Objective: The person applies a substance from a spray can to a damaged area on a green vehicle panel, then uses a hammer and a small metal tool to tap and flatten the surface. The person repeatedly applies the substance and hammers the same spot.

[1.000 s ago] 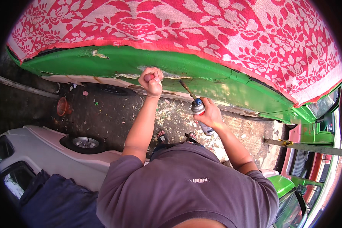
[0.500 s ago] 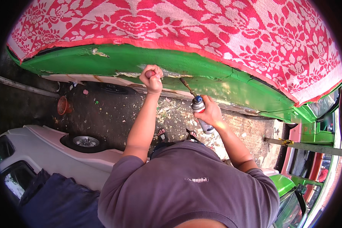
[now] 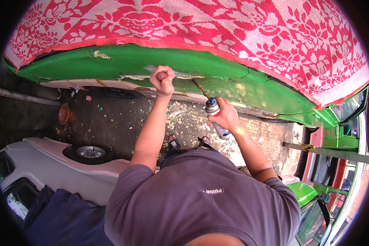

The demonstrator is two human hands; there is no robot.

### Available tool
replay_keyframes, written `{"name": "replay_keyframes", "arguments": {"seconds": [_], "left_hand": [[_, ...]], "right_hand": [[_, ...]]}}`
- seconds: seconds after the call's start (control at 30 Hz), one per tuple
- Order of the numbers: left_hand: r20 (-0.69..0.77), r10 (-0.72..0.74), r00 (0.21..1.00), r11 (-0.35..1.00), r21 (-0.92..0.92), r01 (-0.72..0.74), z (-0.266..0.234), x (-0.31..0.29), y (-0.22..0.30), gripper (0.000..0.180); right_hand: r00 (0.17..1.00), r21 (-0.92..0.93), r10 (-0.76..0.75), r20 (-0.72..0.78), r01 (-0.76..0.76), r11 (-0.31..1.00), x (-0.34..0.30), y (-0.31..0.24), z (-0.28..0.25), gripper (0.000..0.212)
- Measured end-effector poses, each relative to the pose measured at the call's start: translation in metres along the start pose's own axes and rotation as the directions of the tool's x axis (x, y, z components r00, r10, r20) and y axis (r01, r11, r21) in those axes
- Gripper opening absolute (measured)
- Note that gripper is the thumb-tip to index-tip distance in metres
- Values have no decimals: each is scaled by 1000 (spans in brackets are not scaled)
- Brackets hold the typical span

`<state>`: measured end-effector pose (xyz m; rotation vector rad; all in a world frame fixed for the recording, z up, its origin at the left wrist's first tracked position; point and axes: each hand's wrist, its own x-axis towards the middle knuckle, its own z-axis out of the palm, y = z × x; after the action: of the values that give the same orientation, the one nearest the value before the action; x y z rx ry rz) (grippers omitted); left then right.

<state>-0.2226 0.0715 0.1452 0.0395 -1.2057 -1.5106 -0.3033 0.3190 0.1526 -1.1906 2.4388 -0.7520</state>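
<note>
My left hand [image 3: 164, 84] is closed round a tool with a rounded reddish handle [image 3: 162, 76]; its working end is hidden behind my fist. It is held against or just before the green vehicle side [image 3: 123, 59], at a strip of peeled, pale paint [image 3: 133, 77]. To the right, my right hand [image 3: 227, 116] grips a gas-can blowtorch [image 3: 212, 107]. The torch leans up and leftward, its brass nozzle [image 3: 200, 87] pointing at the panel just right of my left fist. I cannot make out a flame.
A red and white floral cloth [image 3: 217, 28] covers the vehicle's upper part. Paint flakes litter the ground [image 3: 123, 121] round my feet. A pale car [image 3: 49, 164] with a dark cloth [image 3: 65, 217] stands behind at left. An orange pot [image 3: 65, 114] lies far left; a beam [image 3: 328, 151] crosses at right.
The view has shifted slightly, moving the scene a little left. Both hands keep their grips; the torch stays aimed at the panel beside my left fist.
</note>
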Motion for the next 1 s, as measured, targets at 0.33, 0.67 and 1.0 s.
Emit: {"name": "replay_keyframes", "arguments": {"seconds": [0.33, 0.67, 1.0], "left_hand": [[-82, -121, 989, 990, -79, 115, -17, -33, -17, 12], [-93, 4, 996, 983, -181, -21, -9, -4, 4, 14], [-30, -93, 995, 983, -165, 87, -14, 9, 4, 12]], "right_hand": [[999, -50, -43, 12, 44, 998, 6, -2, 10, 65], [999, -45, -31, 27, 32, 998, 2, -2, -2, 67], [996, -48, -47, 72, 51, 998, 14, -3, 9, 66]]}}
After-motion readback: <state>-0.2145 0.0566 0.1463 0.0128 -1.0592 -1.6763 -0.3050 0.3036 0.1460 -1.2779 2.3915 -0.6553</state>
